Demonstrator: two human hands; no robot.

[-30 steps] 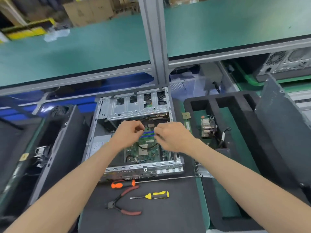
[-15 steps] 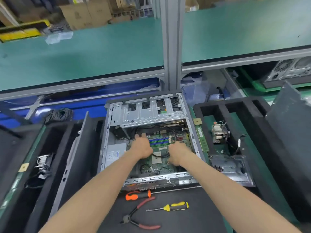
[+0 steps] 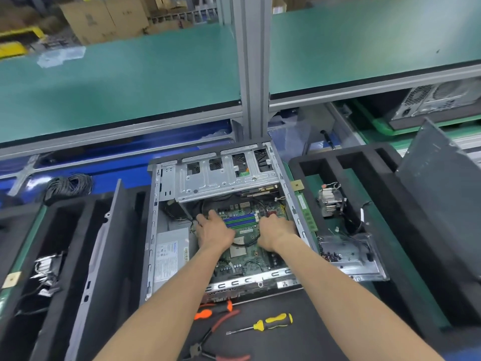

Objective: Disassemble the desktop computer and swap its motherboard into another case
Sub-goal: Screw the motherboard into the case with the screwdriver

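The open metal desktop case lies flat in the middle of the bench. Its green motherboard shows blue and green memory slots. Both of my hands are inside the case, low on the board. My left hand lies at the left end of the slots, its fingers stretched forward and spread. My right hand is at the right end of the slots. Its fingers bend down toward the board and their tips are hidden.
A power supply and a drive cage sit inside the case. In front lie a yellow screwdriver, red pliers and an orange-handled tool. The right foam tray holds a heatsink and a grey panel.
My hands were close together above the memory slots. They have moved apart and lower, one to each end of the slots. The view has shifted so the case sits further right.
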